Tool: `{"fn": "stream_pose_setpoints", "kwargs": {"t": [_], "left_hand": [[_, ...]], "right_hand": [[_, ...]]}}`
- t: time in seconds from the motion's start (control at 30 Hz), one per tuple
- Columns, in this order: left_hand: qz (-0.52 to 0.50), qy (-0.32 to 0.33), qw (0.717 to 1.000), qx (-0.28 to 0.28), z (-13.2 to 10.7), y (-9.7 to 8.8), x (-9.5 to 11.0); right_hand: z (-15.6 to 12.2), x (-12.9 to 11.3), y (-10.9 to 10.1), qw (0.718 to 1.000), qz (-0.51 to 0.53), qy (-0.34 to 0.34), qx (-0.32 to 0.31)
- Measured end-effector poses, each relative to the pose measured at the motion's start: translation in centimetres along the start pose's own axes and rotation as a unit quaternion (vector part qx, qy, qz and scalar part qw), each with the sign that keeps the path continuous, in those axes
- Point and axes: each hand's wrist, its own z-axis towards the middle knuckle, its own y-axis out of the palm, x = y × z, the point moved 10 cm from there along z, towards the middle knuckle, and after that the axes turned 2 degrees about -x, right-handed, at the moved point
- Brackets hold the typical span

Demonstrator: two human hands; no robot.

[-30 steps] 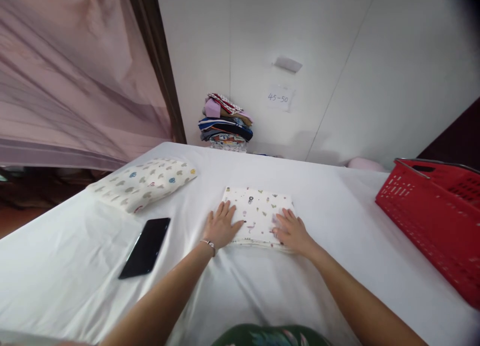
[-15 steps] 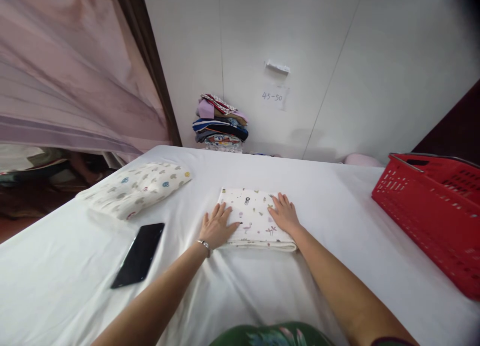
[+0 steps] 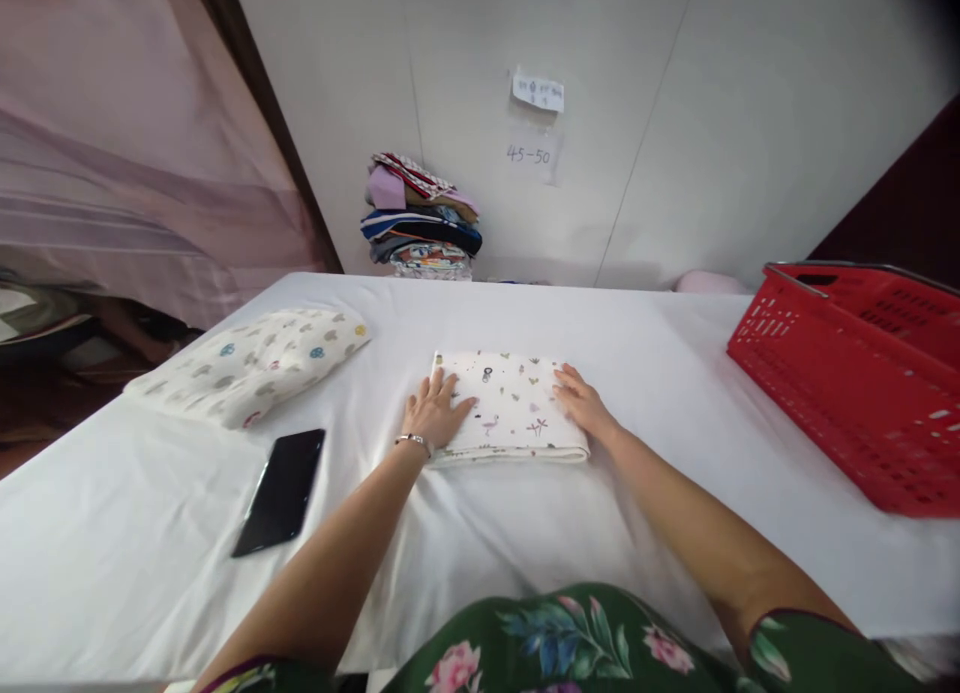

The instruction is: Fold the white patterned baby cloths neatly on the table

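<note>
A folded white cloth [image 3: 510, 413] printed with small flamingos, palm trees and plants lies flat in front of me. My left hand [image 3: 436, 411] rests on its left edge, fingers spread and pointing away from me, with a bracelet at the wrist. On the right edge of the cloth, my right hand [image 3: 583, 401] lies with its fingers stretched out. Neither hand grips the fabric. To the left sits a second white cloth [image 3: 255, 368] with grey and coloured patterns, loosely folded.
A black phone [image 3: 281, 493] lies left of my left forearm on the white-covered table [image 3: 645, 343]. At the right stands a red plastic basket [image 3: 847, 403]. Stacked folded clothes [image 3: 424, 218] rise by the wall behind the table. A pink curtain [image 3: 150, 143] hangs at the left.
My view has tilted down, so the table's contents appear higher. My right hand has slid slightly outward toward the cloth's right edge; my left hand stays on the left edge.
</note>
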Motion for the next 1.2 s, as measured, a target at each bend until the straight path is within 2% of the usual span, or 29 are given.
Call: {"fn": "stream_pose_setpoints", "kwargs": {"t": [0.13, 0.27, 0.4, 0.53, 0.63, 0.9, 1.1, 1.2], "left_hand": [[0.011, -0.004, 1.0, -0.002, 0.1, -0.3, 0.2], [0.011, -0.008, 1.0, -0.012, 0.3, 0.0, 0.1], [0.014, -0.016, 1.0, -0.023, 0.3, 0.2, -0.1], [0.02, -0.019, 0.999, -0.023, 0.3, 0.1, -0.1], [0.017, -0.018, 0.999, -0.022, 0.3, 0.0, -0.1], [0.01, -0.019, 0.999, -0.026, 0.3, 0.1, -0.2], [0.007, -0.021, 1.0, -0.02, 0.4, 0.3, -0.3], [0.003, -0.021, 0.999, -0.025, 0.3, 0.3, -0.3]], "right_hand": [[-4.8, 0.7, -1.8, 0.996, 0.074, 0.007, 0.039], [-9.3, -0.2, -3.8, 0.994, 0.065, -0.008, 0.087], [-11.8, -1.9, -3.7, 0.998, -0.007, -0.019, 0.051], [-12.5, -3.2, -3.1, 0.994, -0.102, -0.036, 0.031], [-12.4, -3.0, -2.6, 0.989, -0.148, -0.014, 0.025], [-11.8, -2.3, -2.2, 0.987, -0.154, 0.023, 0.035], [-11.6, -2.2, -2.3, 0.985, -0.163, -0.003, 0.061], [-11.4, -1.9, -1.9, 0.979, -0.197, -0.007, 0.046]]}}
